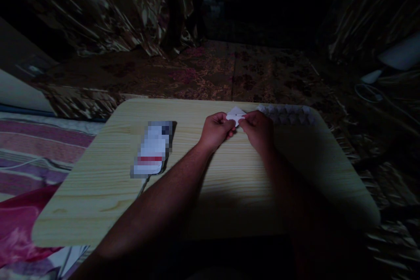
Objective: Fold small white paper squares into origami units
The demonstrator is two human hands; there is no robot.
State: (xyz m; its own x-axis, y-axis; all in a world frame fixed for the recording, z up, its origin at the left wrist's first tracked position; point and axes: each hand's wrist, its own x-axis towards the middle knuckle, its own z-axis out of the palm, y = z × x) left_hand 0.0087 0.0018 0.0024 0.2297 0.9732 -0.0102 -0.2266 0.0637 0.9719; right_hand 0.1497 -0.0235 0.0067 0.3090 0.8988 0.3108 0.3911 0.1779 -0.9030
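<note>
Pinching folded paper (236, 115), left hand (216, 131), right hand (259, 130) fingers closed, near far table (229, 192) edge.

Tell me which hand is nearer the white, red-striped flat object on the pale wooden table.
Left. The left hand is right of the white, red-striped flat object, apart from it; the right hand is farther right, both pinching a small white folded paper.

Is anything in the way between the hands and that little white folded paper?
No, nothing visible. The left hand and the right hand both pinch the small white folded paper over the pale wooden table. The blurred white packet with a red stripe lies off to the left.
</note>
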